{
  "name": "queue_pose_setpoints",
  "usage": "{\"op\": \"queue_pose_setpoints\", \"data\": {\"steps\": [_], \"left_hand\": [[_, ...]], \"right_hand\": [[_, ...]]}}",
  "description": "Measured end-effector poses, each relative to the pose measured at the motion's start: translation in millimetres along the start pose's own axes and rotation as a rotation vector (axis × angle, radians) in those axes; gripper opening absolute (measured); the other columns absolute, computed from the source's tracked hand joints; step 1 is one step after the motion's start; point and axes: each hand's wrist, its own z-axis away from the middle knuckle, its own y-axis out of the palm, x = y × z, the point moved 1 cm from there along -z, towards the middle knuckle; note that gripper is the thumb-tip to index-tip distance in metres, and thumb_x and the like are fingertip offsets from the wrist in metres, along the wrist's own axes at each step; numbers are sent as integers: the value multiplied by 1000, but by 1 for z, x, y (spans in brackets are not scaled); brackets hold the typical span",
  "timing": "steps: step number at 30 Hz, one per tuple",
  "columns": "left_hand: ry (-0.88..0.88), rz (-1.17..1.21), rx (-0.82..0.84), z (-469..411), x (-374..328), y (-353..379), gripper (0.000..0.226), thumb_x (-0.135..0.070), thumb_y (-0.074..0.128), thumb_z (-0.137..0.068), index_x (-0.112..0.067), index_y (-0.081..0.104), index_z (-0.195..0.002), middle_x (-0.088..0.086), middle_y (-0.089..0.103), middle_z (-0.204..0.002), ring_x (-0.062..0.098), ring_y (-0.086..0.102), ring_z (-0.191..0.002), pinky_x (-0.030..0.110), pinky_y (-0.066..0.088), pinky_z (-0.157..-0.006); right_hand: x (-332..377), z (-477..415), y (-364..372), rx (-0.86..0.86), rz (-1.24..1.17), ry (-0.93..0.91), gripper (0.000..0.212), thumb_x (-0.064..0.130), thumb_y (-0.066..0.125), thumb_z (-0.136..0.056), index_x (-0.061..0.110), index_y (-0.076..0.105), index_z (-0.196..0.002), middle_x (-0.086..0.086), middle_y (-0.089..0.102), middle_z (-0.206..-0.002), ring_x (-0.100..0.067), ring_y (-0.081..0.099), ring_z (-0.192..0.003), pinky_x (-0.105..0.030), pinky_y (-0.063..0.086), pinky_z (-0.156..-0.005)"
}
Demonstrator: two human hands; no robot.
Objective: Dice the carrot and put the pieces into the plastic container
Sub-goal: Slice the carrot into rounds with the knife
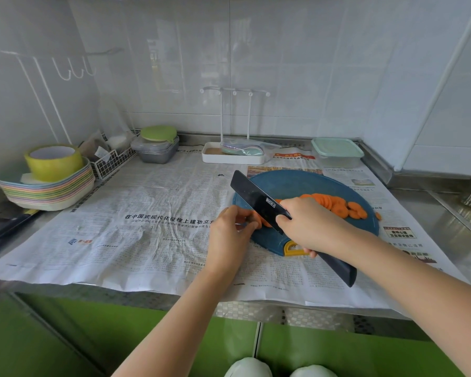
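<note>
A round blue cutting board (291,183) lies on newspaper, and a row of orange carrot slices (335,204) runs across it. At the board's left edge my left hand (233,227) pinches the short remaining carrot end (260,221). My right hand (307,224) grips a black knife (259,200) by its handle, with the blade resting against the carrot just right of my left fingers. A clear plastic container with a pale green lid (337,152) stands shut at the back right, apart from the board.
At the left stands a stack of pastel plates (46,190) holding a yellow bowl. Behind it are a wire basket (112,161) and a grey container with a green lid (157,146). A white rack tray (233,153) stands by the tiled wall. A sink edge (460,210) is at right.
</note>
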Motion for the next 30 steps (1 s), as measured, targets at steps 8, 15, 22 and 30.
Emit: {"op": "queue_pose_setpoints", "data": {"steps": [8, 15, 22, 30], "left_hand": [[-7, 12, -9, 2, -5, -2, 28, -7, 68, -84, -31, 56, -76, -5, 69, -88, 4, 63, -83, 8, 46, -67], [8, -7, -9, 1, -3, -1, 25, -9, 69, -83, -31, 57, -77, -5, 69, -88, 4, 63, -83, 11, 47, -68], [16, -20, -22, 0, -1, 0, 17, -7, 70, -82, -21, 61, -83, -6, 69, -86, -2, 60, -77, 4, 42, -67], [-12, -22, -38, -2, 2, 2, 13, -5, 71, -81, -13, 62, -83, -4, 69, -82, -6, 61, -73, 4, 43, -65]], "right_hand": [[1, 2, 4, -37, 41, -28, 30, 19, 39, -101, 3, 51, -123, -14, 58, -85, -14, 47, -48, -19, 42, -35], [0, 6, 7, -67, 107, -59, 31, 23, 36, -102, 7, 51, -123, -13, 62, -93, -10, 47, -50, -16, 38, -35], [2, 6, 6, -83, 120, -85, 31, 21, 35, -102, 4, 51, -122, -14, 60, -95, -10, 43, -53, -22, 41, -41], [18, 9, 0, 13, 184, -104, 24, 17, 35, -103, 9, 42, -82, 2, 31, -68, -8, 30, -54, -13, 39, -44]]}}
